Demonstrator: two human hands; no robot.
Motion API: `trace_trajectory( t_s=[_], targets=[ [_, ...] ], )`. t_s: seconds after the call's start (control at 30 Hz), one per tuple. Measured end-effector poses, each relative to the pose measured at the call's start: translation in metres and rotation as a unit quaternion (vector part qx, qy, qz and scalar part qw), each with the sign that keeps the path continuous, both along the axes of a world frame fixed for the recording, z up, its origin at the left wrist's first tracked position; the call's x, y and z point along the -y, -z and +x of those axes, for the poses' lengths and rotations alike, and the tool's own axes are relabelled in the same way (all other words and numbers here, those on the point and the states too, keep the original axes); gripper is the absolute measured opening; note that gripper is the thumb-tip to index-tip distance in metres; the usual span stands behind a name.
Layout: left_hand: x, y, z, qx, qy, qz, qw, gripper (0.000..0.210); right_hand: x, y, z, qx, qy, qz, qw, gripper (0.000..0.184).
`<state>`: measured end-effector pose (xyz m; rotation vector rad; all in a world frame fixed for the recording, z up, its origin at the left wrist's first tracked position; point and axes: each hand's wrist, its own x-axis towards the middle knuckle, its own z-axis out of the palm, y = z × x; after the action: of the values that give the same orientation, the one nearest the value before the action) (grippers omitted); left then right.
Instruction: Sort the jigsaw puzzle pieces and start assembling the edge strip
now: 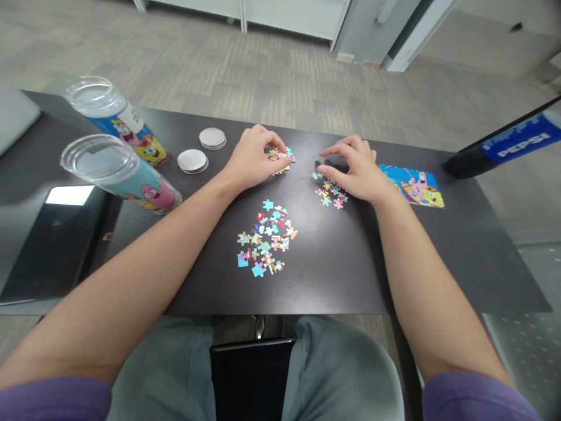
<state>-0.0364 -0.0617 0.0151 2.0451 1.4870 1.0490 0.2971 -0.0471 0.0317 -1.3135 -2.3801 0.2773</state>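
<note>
At the far side of the dark table, my left hand [254, 156] curls its thumb and fingers round a small heap of jigsaw puzzle pieces [275, 155]. To its right, my right hand [357, 169] hovers with thumb and fingers apart and nothing visible between them. Just below its thumb lies another loose group of puzzle pieces [338, 204], partly covered by the hand. A larger scatter of mostly light blue and mixed-colour puzzle pieces [264, 247] spreads nearer to me, between my forearms.
Two clear-topped cartoon-print jars [151, 190] stand at left, beside white round lids [193, 161] in two stacks. A black tablet [48, 245] lies further left. On the right are a cartoon picture card [421, 187] and a Pepsi bottle [512, 143] by the table edge.
</note>
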Motion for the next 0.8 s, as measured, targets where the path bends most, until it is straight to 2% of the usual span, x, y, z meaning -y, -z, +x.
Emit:
trace_trajectory(
  t_s=[0.1, 0.2, 0.3, 0.53, 0.8],
  targets=[
    [0.004, 0.000, -0.002, -0.052, 0.013, 0.003, 0.999, 0.020, 0.003, 0.002, -0.009, 0.003, -0.001, 0.007, 1.000, 0.039],
    [0.006, 0.001, -0.002, -0.077, 0.013, 0.003, 0.997, 0.015, 0.005, 0.004, -0.016, -0.001, 0.007, 0.018, 1.000, 0.033],
    [0.006, 0.000, -0.002, -0.091, 0.011, 0.008, 0.996, 0.010, 0.007, 0.005, -0.020, -0.001, 0.009, 0.025, 1.000, 0.033],
    [0.006, 0.002, -0.004, -0.102, -0.010, 0.003, 0.995, 0.016, 0.005, 0.011, -0.024, -0.035, 0.011, 0.021, 0.999, 0.032],
    [0.016, -0.013, 0.001, -0.091, 0.003, -0.007, 0.996, 0.012, 0.003, 0.005, -0.029, -0.090, 0.031, -0.010, 0.995, 0.030]
  ],
)
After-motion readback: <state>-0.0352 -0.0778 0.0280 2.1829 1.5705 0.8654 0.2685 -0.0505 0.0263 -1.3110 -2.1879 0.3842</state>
